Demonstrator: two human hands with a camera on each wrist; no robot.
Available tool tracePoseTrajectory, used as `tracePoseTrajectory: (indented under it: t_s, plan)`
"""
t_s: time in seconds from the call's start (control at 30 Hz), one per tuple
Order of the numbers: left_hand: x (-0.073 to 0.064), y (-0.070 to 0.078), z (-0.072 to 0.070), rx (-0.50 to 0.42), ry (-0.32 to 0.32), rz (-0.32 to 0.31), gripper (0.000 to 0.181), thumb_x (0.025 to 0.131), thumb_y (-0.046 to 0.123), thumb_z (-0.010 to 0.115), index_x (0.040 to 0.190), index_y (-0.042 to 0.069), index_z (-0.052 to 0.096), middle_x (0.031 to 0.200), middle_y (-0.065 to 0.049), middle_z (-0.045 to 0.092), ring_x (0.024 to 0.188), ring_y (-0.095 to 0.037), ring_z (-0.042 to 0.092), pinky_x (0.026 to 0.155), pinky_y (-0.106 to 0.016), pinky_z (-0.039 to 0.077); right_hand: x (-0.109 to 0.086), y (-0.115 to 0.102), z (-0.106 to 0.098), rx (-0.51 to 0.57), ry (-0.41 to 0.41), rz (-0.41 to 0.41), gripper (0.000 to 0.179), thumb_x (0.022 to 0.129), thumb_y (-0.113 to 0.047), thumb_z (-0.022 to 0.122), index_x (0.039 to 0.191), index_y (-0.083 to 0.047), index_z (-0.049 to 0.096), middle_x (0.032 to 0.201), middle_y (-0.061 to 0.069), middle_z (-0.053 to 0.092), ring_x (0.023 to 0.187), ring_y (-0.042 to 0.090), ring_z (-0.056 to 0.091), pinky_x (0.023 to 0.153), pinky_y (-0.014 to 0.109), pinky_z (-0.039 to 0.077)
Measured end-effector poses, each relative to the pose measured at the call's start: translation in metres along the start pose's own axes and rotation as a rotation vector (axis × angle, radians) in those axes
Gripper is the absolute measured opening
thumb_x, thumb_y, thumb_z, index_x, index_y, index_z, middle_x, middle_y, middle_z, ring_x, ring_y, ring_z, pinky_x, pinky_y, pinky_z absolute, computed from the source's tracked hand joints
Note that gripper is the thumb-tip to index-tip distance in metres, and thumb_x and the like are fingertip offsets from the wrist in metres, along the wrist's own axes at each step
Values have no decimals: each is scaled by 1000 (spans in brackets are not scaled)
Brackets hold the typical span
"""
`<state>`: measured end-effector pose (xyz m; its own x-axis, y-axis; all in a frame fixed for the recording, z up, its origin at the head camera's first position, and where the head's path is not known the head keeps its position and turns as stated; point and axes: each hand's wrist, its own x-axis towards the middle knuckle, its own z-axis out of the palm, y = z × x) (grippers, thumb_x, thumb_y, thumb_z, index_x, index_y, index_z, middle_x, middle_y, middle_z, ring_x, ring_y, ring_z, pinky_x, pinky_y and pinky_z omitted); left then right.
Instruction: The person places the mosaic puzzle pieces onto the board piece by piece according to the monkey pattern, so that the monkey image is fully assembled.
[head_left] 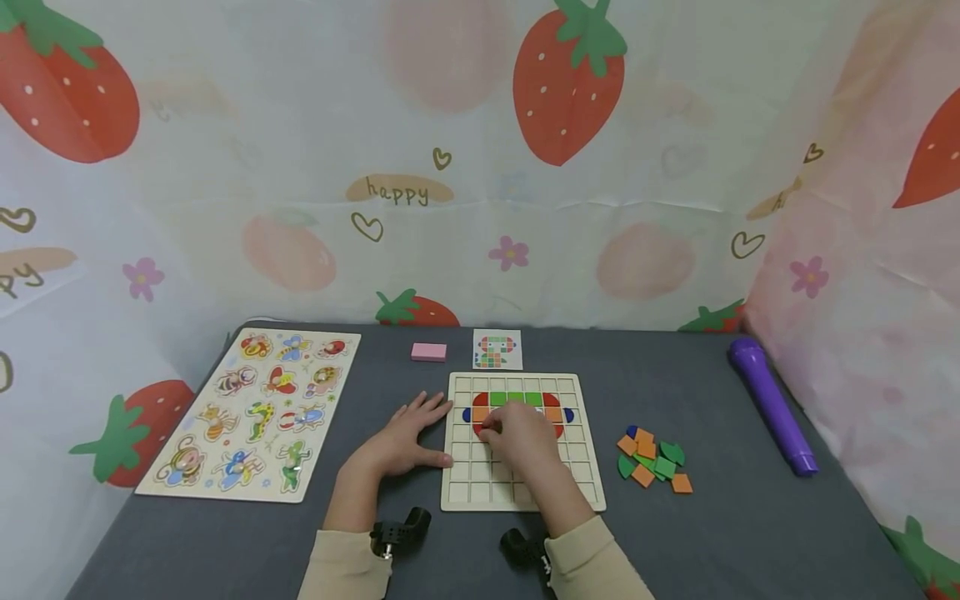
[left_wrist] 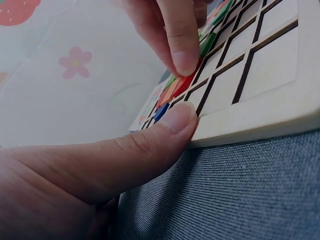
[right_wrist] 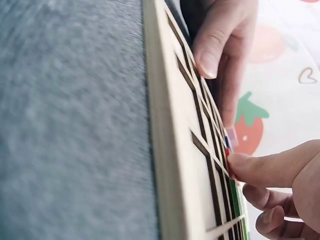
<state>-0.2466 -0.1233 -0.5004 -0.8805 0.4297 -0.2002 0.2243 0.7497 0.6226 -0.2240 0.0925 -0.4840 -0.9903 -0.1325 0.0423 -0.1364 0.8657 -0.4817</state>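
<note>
A wooden grid board (head_left: 522, 505) lies on the dark cloth in the head view, with red, green, orange and blue tiles set in its upper cells. My left hand (head_left: 400, 439), fingers spread, rests along the board's left side. Its thumb (left_wrist: 172, 122) touches the rim in the left wrist view. Over the grid is my right hand (head_left: 522, 440), its fingers curled, with thumb and fingertips at a red tile (left_wrist: 186, 83) at the lower left of the pattern. That hand covers part of the tiled rows in the head view.
Loose orange, green and blue tiles (head_left: 645, 448) are heaped right of the board. Behind it lie a pattern card (head_left: 497, 364) and a pink block (head_left: 428, 352). An insect picture board (head_left: 247, 417) is at left, a purple tube (head_left: 772, 406) at right.
</note>
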Motion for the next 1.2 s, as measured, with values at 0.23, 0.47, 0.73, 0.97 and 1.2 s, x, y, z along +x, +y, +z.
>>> tracePoseTrajectory:
  t_s: [0.23,0.47,0.73,0.97,1.2]
  plan:
    - [-1,2,0,-8,2,-11,93,80,42,84,158,21,38,168,-4,23,158,-34,7,123,-64,12,-1,6,-7,15,-22,22,13,87,-26,81,98,-19,81,87,-4,73,78,14,62,65,33,51]
    - [0,4,0,-22,-1,-16,93,81,42,84,158,21,37,169,-5,22,157,-35,6,122,-66,12,-3,23,-26,100,33,60,15,88,-22,79,102,-17,80,82,-5,68,71,13,58,60,31,47]
    - [0,3,0,-16,3,-21,94,81,41,84,159,21,36,169,-3,22,158,-35,5,122,-65,12,-9,52,-55,183,73,127,21,89,-23,78,108,-14,78,91,0,71,82,18,64,60,30,50]
    - [1,3,1,-9,7,-32,94,80,42,84,158,22,37,169,-3,23,158,-34,6,123,-64,12,-15,80,-71,221,130,158,23,90,-21,77,110,-10,77,90,3,71,82,23,64,61,35,51]
    - [2,2,3,-6,7,-26,95,80,43,84,159,22,36,169,-3,23,158,-33,5,123,-64,12,-28,117,-90,266,96,219,26,93,-20,74,116,-6,74,101,9,72,93,27,65,73,41,56]
